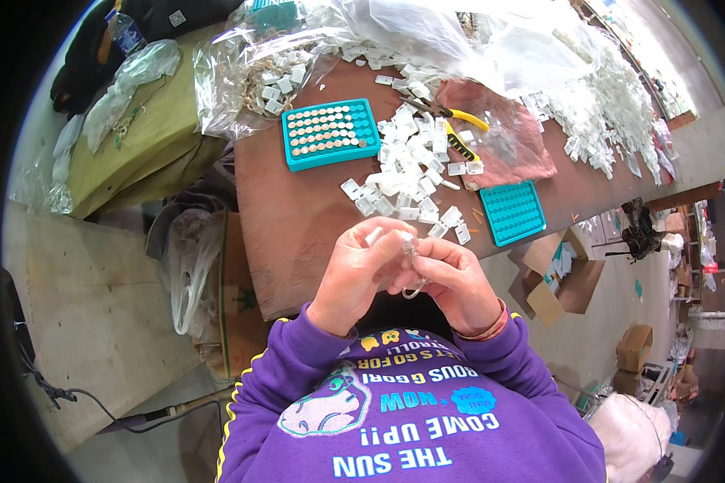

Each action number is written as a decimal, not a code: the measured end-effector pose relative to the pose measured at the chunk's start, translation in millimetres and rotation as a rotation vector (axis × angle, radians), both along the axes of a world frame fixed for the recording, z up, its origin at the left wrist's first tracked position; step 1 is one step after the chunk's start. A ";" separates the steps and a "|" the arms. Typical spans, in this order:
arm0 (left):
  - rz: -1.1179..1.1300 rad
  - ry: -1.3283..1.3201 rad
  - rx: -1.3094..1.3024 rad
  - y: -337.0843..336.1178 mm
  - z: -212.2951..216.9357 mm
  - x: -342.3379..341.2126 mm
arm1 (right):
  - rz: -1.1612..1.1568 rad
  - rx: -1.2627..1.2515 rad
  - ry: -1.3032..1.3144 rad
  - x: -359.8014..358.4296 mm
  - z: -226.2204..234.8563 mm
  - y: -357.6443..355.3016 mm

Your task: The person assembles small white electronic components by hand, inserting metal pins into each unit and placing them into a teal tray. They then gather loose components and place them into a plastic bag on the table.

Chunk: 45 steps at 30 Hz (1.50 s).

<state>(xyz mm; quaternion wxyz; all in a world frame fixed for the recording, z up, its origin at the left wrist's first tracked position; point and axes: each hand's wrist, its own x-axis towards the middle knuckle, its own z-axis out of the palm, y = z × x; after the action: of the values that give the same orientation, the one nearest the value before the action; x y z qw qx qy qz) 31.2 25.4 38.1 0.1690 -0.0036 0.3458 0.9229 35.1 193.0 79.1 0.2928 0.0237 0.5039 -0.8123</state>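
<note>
My left hand [358, 270] and my right hand [457, 283] meet just in front of the table's near edge. Between their fingertips is a small clear plastic piece [410, 245], both hands closed on it. A white bit [374, 236] shows at my left thumb and index finger. A thin pale loop [414, 288] sits by my right fingers; whether it is a ring or a wire cannot be made out. Just beyond my hands lies a loose pile of small white and clear plastic cases [409, 173].
A teal tray [330, 161] holds rows of small round metallic pieces. Another teal tray [513, 213] lies at the right edge. Yellow-handled pliers [469, 120] rest by a pink cloth [532, 153]. Plastic bags [254, 80] stand at the back; a cardboard box [570, 282] is below right.
</note>
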 end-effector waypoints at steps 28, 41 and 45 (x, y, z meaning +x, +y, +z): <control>0.336 -0.039 -0.267 18.1 -5.8 10.1 | -0.369 0.859 1.139 -7.5 -15.6 -15.4; 0.117 -0.210 0.288 -3.0 -21.8 3.7 | -0.256 0.286 0.361 -2.1 -36.2 5.3; 0.135 -0.056 0.084 -7.3 -23.8 3.8 | -0.142 0.085 0.351 -6.6 -39.7 3.8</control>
<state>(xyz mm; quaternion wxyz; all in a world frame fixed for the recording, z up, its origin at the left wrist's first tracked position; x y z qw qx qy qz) 35.0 18.1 14.3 0.1162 -0.0455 0.3009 0.9455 28.5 196.7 39.4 0.1411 -0.0703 0.5782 -0.8005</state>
